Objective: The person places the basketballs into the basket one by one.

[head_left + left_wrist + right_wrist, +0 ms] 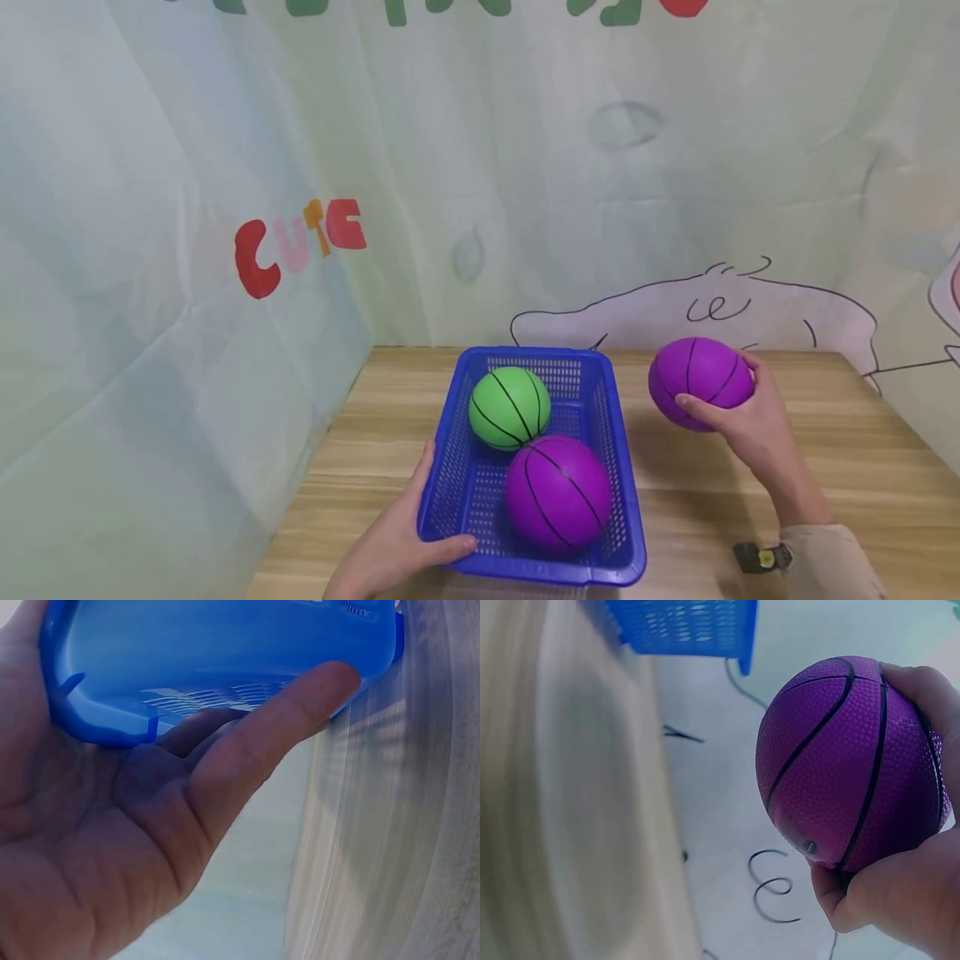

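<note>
A purple ball (pixel 701 383) with black lines is held in my right hand (pixel 757 425), to the right of the blue basket (pixel 628 500). The right wrist view shows the same purple ball (pixel 847 765) clasped between thumb and fingers, with the wooden surface off to the side. My left hand (pixel 390 533) grips the basket at its near left corner, thumb over the rim. From the left wrist, fingers of the left hand (pixel 150 817) reach under the basket's blue wall (pixel 225 652). Inside the basket lie a green ball (pixel 510 408) and, nearer me, another purple ball (pixel 558 493).
The basket is over a wooden table (pixel 390 400). Behind and to the left hangs a pale printed curtain (pixel 450 167) with coloured letters and a line drawing. A dark strap with a small yellow emblem (pixel 765 558) is by the right sleeve (pixel 828 562).
</note>
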The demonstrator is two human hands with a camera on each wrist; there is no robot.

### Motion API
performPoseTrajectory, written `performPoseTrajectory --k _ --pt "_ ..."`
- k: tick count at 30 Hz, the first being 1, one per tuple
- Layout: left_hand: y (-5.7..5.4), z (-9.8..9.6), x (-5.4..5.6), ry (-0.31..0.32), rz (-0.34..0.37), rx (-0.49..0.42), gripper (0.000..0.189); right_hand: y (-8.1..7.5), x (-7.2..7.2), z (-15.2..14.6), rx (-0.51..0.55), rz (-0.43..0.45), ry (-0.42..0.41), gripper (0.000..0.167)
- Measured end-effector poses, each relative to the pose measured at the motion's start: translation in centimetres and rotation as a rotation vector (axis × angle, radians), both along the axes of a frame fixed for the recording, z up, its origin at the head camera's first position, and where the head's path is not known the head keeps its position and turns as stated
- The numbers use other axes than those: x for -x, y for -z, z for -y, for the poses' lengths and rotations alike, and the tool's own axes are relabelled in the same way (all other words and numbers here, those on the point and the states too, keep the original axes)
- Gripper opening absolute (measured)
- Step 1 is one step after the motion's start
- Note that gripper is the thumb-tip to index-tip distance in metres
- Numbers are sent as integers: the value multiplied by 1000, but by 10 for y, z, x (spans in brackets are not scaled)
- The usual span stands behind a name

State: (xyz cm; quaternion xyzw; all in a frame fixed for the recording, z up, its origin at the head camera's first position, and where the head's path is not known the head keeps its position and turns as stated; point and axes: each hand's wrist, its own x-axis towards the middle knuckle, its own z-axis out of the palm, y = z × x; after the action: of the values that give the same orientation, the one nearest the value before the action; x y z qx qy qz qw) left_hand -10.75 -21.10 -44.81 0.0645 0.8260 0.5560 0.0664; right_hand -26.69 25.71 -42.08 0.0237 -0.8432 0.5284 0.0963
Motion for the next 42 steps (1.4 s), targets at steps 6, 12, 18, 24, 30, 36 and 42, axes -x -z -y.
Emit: performPoseTrajectory --k 6,12,18,24,30,36,42 --pt "0 -2 -1 -17 9 -6 139 -18 -6 8 23 -41 -12 116" --pt "2 0 0 -21 3 -23 140 -34 -5 23 52 -58 -62 115" --pt "2 1 0 -18 12 -23 140 -43 1 39 78 -63 -130 116" --pt "1 1 1 4 7 -40 138 -48 10 57 65 -77 -188 118" --pt "2 1 1 15 -5 -34 138 -44 16 72 63 -91 -260 116" --pt "3 1 2 16 -2 -34 139 -38 21 83 80 -82 -301 114" --pt "4 1 1 -6 5 -8 139 -30 30 94 51 -77 -344 114"
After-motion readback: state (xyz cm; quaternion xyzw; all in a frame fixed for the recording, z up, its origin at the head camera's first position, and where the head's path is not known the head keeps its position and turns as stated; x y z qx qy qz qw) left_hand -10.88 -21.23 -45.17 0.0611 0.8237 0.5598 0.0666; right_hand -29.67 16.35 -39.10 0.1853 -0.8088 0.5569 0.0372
